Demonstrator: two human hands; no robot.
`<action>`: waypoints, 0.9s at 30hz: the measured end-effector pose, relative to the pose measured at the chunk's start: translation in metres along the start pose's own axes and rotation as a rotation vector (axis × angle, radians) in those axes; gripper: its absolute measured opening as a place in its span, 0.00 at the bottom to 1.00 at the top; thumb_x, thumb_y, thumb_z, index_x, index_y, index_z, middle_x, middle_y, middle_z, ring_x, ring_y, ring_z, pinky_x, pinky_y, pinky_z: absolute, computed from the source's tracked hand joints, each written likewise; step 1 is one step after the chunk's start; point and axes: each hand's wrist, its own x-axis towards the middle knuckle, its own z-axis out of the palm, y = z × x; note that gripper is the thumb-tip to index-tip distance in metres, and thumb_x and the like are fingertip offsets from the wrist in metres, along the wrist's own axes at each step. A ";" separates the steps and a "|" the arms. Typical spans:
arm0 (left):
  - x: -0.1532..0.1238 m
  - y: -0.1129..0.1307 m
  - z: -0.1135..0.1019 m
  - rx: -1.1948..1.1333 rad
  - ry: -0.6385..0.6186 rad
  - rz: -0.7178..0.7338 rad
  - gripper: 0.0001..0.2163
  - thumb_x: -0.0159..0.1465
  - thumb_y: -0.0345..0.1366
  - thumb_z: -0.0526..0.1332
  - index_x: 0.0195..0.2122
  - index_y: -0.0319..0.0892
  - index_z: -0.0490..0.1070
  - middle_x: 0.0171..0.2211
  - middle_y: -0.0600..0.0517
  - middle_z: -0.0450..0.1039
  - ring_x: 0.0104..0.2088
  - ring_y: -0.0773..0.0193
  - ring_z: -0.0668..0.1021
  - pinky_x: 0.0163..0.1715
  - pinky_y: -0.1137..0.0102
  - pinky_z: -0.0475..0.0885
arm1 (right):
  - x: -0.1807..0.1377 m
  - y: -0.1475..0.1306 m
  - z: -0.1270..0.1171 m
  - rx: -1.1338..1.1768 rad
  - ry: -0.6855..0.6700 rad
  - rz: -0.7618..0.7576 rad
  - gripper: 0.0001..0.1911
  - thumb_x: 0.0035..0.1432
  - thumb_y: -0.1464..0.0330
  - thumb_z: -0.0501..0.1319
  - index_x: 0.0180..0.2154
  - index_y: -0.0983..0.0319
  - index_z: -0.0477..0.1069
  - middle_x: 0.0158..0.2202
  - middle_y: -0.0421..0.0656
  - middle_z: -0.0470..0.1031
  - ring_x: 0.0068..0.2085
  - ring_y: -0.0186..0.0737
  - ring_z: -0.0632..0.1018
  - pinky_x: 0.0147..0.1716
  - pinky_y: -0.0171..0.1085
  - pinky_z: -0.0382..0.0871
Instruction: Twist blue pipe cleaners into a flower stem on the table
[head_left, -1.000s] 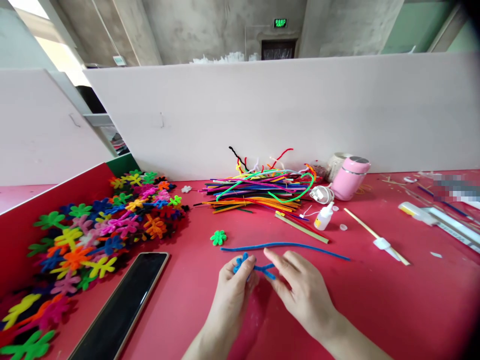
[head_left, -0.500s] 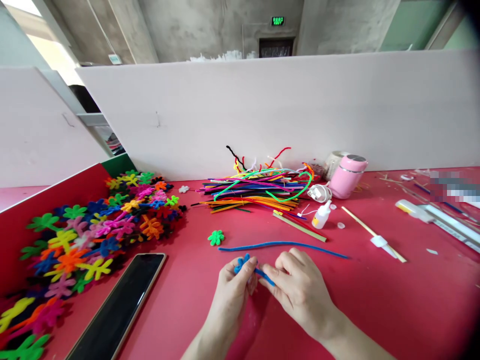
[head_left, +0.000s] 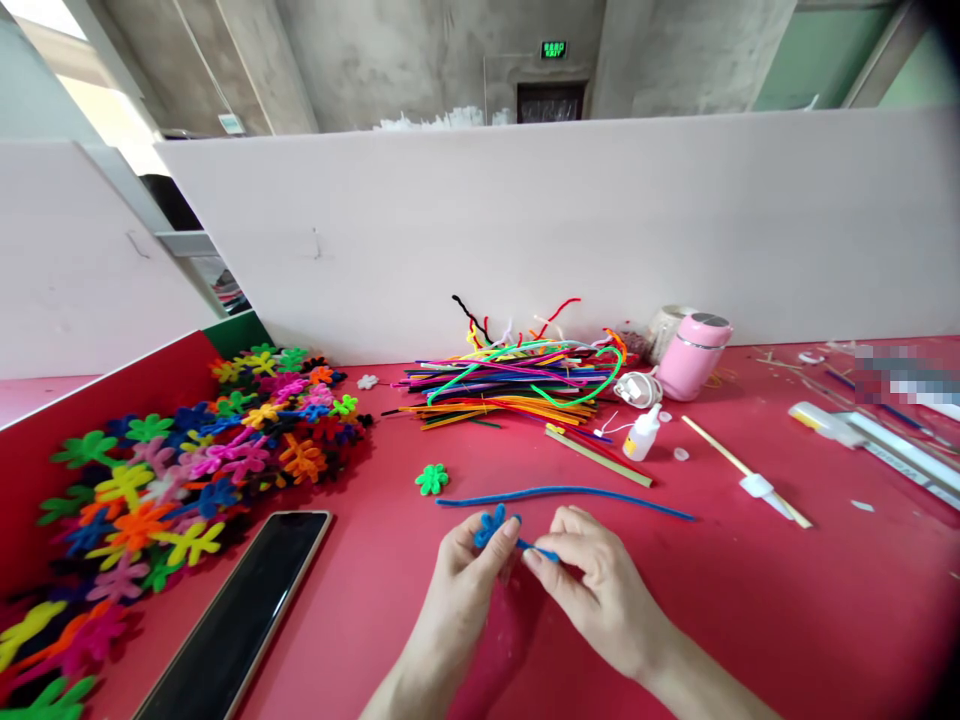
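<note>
A blue pipe cleaner flower (head_left: 491, 524) is pinched between the thumb and fingers of my left hand (head_left: 466, 570). Its loose tail (head_left: 546, 553) runs to the right, where my right hand (head_left: 600, 570) grips it between thumb and forefinger. Just beyond my hands, a straight blue pipe cleaner (head_left: 562, 491) lies across the red table (head_left: 360, 620). A small green pipe cleaner flower (head_left: 432, 479) rests near its left end. My fingers cover part of the blue flower.
Many coloured pipe cleaner flowers (head_left: 202, 450) fill the left side, near a phone (head_left: 240, 610). Bundled pipe cleaners (head_left: 510, 380) lie at the back. To the right are a glue bottle (head_left: 643, 434), a pink device (head_left: 696, 358), a wooden stick (head_left: 720, 445) and a glue-gun-like white tool (head_left: 829, 424).
The tail of the blue flower has swung up and looks more level. My right fingers have shifted their hold along it, and more petals show in my left hand.
</note>
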 end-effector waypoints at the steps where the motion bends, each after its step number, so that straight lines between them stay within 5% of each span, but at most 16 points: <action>1: 0.000 0.002 0.001 0.022 -0.001 0.002 0.07 0.52 0.34 0.62 0.21 0.38 0.67 0.16 0.58 0.60 0.19 0.73 0.60 0.21 0.76 0.57 | 0.001 -0.001 0.000 0.105 -0.016 0.053 0.17 0.57 0.66 0.51 0.19 0.63 0.67 0.19 0.38 0.59 0.26 0.34 0.64 0.25 0.33 0.56; 5: -0.003 0.008 0.007 0.133 0.003 0.057 0.08 0.53 0.35 0.61 0.19 0.39 0.66 0.15 0.58 0.61 0.19 0.72 0.61 0.21 0.76 0.57 | 0.002 -0.002 0.003 0.634 -0.048 0.326 0.14 0.54 0.64 0.55 0.21 0.63 0.72 0.19 0.38 0.67 0.26 0.34 0.67 0.28 0.33 0.58; 10: -0.007 0.011 0.010 0.270 0.043 0.177 0.08 0.52 0.35 0.60 0.19 0.40 0.66 0.16 0.58 0.59 0.20 0.71 0.60 0.21 0.76 0.57 | -0.001 -0.003 0.012 1.328 0.024 0.820 0.06 0.45 0.69 0.61 0.20 0.65 0.70 0.20 0.40 0.71 0.22 0.29 0.65 0.19 0.27 0.52; 14: -0.008 0.011 0.010 0.342 0.057 0.228 0.09 0.52 0.35 0.60 0.18 0.40 0.65 0.16 0.58 0.57 0.19 0.71 0.59 0.20 0.76 0.56 | -0.002 -0.002 0.016 1.589 0.047 0.943 0.05 0.42 0.73 0.60 0.18 0.65 0.68 0.15 0.37 0.67 0.16 0.24 0.57 0.16 0.26 0.47; 18: -0.006 0.008 0.007 0.287 0.016 0.164 0.09 0.52 0.35 0.61 0.18 0.39 0.65 0.15 0.58 0.58 0.19 0.72 0.59 0.20 0.76 0.56 | -0.001 -0.001 0.015 1.445 0.013 0.835 0.07 0.45 0.71 0.59 0.19 0.65 0.68 0.18 0.38 0.68 0.19 0.26 0.61 0.19 0.27 0.52; 22: -0.003 0.003 0.002 0.117 0.000 0.052 0.08 0.52 0.35 0.61 0.20 0.39 0.66 0.15 0.58 0.60 0.18 0.73 0.60 0.20 0.76 0.57 | 0.000 -0.005 0.006 0.972 -0.042 0.518 0.12 0.52 0.66 0.55 0.22 0.65 0.69 0.21 0.39 0.69 0.23 0.30 0.65 0.24 0.30 0.58; 24: -0.001 0.001 0.001 0.005 0.034 0.019 0.07 0.53 0.35 0.61 0.22 0.39 0.66 0.16 0.58 0.60 0.19 0.73 0.61 0.21 0.76 0.58 | -0.001 -0.007 0.001 0.685 -0.038 0.339 0.10 0.53 0.64 0.55 0.32 0.63 0.70 0.26 0.40 0.70 0.26 0.33 0.67 0.26 0.32 0.60; 27: 0.000 0.002 -0.001 -0.145 0.101 -0.010 0.07 0.52 0.34 0.62 0.21 0.38 0.65 0.15 0.59 0.59 0.18 0.74 0.61 0.20 0.77 0.58 | -0.004 -0.004 0.001 0.294 0.033 0.099 0.24 0.50 0.66 0.59 0.50 0.60 0.60 0.36 0.44 0.69 0.34 0.39 0.69 0.32 0.36 0.63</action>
